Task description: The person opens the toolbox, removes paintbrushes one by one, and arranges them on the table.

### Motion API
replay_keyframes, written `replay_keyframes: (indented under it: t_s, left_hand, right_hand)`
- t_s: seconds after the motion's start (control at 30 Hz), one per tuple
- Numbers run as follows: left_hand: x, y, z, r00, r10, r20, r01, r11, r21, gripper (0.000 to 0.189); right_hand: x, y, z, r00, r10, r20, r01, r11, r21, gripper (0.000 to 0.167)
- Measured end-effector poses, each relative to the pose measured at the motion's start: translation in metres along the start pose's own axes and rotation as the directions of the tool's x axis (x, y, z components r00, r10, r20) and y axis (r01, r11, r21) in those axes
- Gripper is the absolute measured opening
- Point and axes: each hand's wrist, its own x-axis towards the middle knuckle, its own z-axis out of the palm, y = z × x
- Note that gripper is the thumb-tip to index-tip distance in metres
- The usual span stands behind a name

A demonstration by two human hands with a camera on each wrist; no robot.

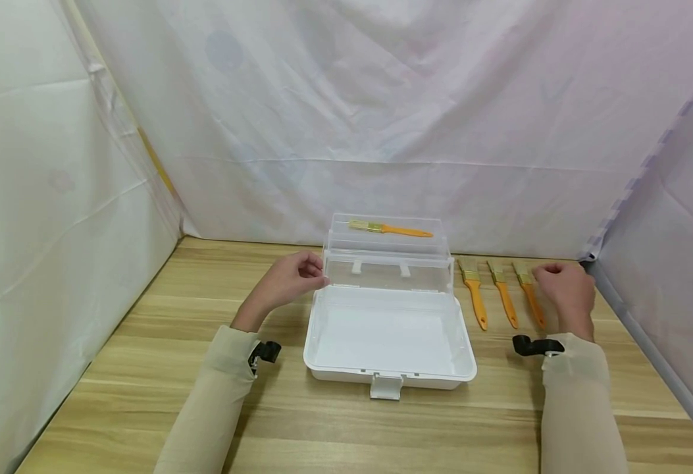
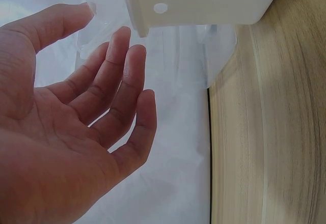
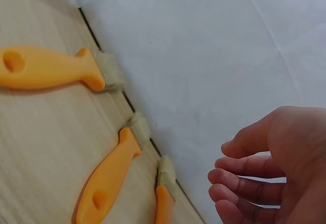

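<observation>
A white plastic box stands with its clear lid tipped up at the back. My left hand is at the lid's left side, fingertips close to its edge; in the left wrist view its fingers are loosely bent with nothing in them. A paintbrush with an orange handle lies across the raised lid. Right of the box, three more orange-handled paintbrushes lie in a row: a wide one, a middle one and a right one. Beside the last is my right hand, empty, fingers loosely curled.
The wood-grained table ends at a white cloth hung behind it, with more cloth on both sides. A latch hangs from the box's front rim. Black camera mounts sit on both wrists.
</observation>
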Motion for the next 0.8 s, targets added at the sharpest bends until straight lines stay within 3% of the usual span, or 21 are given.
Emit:
replay_keyframes:
  t_s: [0.47, 0.8]
  left_hand:
    - [-0.001, 0.0, 0.001, 1.0, -0.007, -0.003, 0.007, 1.0, -0.002, 0.031]
    - [-0.001, 0.002, 0.0, 1.0, -0.005, -0.005, 0.005, 1.0, 0.0, 0.03]
  right_hand:
    - [-0.011, -0.036, -0.008, 0.993, -0.115, 0.002, 0.115, 0.993, 0.005, 0.056]
    - [-0.031, -0.069, -0.013, 0.962, -0.271, 0.0, 0.271, 0.962, -0.019, 0.052]
